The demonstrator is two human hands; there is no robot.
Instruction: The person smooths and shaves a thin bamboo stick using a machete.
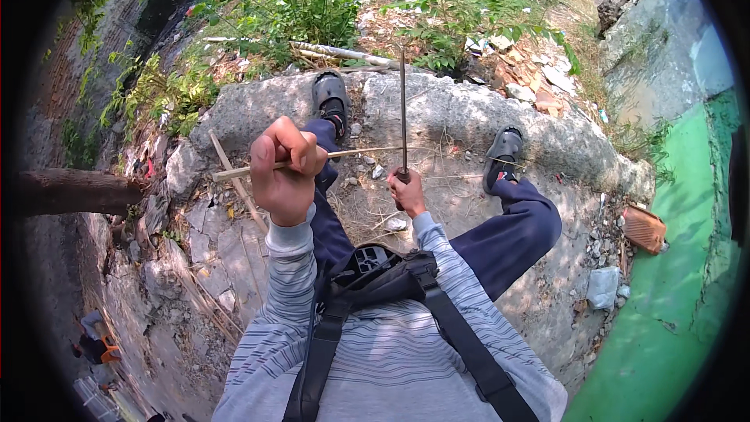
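My left hand (291,168) is raised with its fingers closed around a thin pale bamboo stick (348,154). The thicker end of the stick juts out to the left, and its slim end runs right toward the blade. My right hand (409,192) grips the brown handle of a knife (403,109). Its long blade looks narrow from here and points away from me. Stick and blade cross in the picture; whether they touch I cannot tell. Thin strips and shavings (367,207) are scattered on the ground between my legs.
A low concrete ledge (437,101) runs ahead, under my shoes (504,152). Another stick (234,176) lies at left, near a trunk (78,191). To the right are a brown container (644,228) and a green surface (664,289). Another person (98,344) is at lower left.
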